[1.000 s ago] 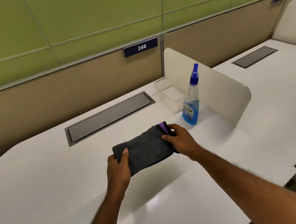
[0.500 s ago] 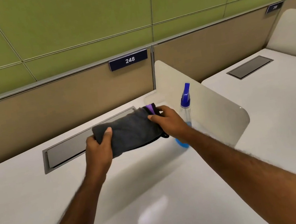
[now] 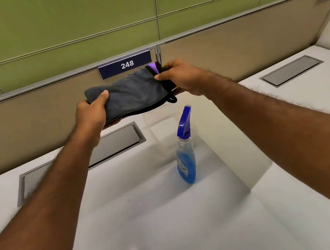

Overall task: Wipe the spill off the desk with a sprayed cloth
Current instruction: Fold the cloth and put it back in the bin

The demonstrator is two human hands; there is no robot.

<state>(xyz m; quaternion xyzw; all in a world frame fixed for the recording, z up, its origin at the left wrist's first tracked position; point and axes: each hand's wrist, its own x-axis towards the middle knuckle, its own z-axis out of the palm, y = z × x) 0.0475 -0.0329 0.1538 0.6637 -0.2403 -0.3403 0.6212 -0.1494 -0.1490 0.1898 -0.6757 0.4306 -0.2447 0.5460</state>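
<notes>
A folded dark grey cloth [image 3: 133, 94] with a black edge and a purple tag hangs in the air above the white desk [image 3: 164, 222]. My left hand [image 3: 93, 114] grips its left end and my right hand [image 3: 182, 77] pinches its right end by the tag. A clear spray bottle [image 3: 185, 156] with blue liquid and a blue trigger head stands upright on the desk below my right hand, untouched. I can make out no spill on the desk surface.
A grey cable hatch [image 3: 111, 148] is set into the desk behind my left forearm. A pale curved divider [image 3: 238, 145] rises right of the bottle, with a neighbouring desk and its hatch [image 3: 291, 70] beyond. A panel with sign 248 [image 3: 126, 64] backs the desk.
Both hands have lifted the cloth off the desk and raised it up and away toward the back panel. The spray bottle has stayed in place.
</notes>
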